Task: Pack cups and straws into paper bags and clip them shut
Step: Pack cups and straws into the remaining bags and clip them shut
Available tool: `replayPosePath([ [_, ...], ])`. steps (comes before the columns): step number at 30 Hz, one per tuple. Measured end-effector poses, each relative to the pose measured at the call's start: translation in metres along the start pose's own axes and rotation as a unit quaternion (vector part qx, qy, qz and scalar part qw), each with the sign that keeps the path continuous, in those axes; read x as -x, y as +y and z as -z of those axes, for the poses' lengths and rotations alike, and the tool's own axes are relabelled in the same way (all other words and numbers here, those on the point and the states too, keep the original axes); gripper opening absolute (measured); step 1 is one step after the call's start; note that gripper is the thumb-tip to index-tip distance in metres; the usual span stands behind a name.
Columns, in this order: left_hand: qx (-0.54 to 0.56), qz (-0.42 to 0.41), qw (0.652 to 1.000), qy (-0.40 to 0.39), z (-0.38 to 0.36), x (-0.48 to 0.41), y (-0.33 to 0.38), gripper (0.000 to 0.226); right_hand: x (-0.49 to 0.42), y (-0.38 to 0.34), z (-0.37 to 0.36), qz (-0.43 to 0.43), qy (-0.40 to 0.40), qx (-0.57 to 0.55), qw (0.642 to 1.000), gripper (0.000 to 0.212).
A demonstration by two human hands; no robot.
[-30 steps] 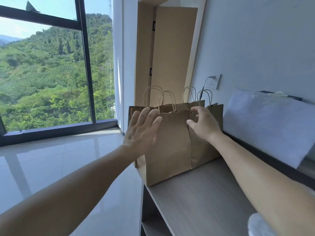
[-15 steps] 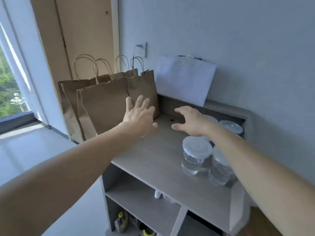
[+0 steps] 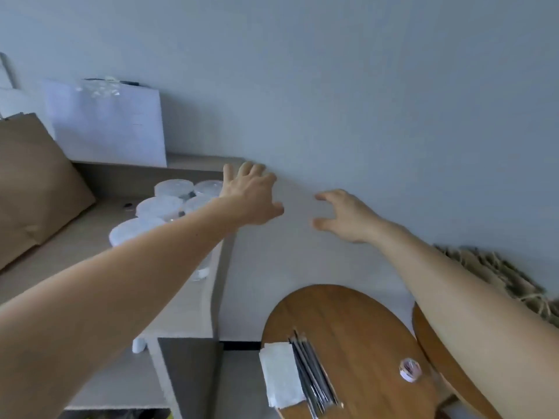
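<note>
Early days imo: cups (image 3: 165, 204) unbagged, paper bag (image 3: 33, 182) left of them, straws (image 3: 311, 373) lower right. Left hand (image 3: 248, 195) & right hand (image 3: 344, 214) right of cups, fingers apart, both empty.

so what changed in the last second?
View swung right: bags now at the left edge, cups and a table with straws in sight. Both hands came off the bags, left hand and right hand now empty before the wall. Bags and cups look unmoved.
</note>
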State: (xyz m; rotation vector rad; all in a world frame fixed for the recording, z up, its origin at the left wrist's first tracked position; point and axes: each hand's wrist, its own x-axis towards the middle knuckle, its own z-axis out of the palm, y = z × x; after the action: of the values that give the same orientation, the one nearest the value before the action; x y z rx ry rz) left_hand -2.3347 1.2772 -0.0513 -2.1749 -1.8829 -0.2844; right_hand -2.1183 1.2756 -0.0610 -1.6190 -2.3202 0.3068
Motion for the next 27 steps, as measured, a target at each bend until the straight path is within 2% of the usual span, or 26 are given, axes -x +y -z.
replayPosePath([
  [4,0.02,-0.05,0.998,-0.033,-0.022,-0.018,0.105,0.068,0.051,0.1,0.024,-0.067,-0.008,-0.009,0.998,0.073],
  [9,0.047,-0.107,0.99,-0.075,-0.048,-0.035,0.205,0.071,0.095,0.192,0.035,-0.127,-0.013,-0.027,0.991,0.072],
  [17,0.086,-0.184,0.971,-0.124,-0.1,-0.074,0.32,0.068,0.129,0.298,0.024,-0.219,-0.013,-0.072,0.973,0.07],
  [27,0.163,-0.271,0.928,-0.196,-0.162,-0.12,0.468,0.06,0.175,0.434,0.019,-0.369,-0.02,-0.036,0.929,0.067],
])
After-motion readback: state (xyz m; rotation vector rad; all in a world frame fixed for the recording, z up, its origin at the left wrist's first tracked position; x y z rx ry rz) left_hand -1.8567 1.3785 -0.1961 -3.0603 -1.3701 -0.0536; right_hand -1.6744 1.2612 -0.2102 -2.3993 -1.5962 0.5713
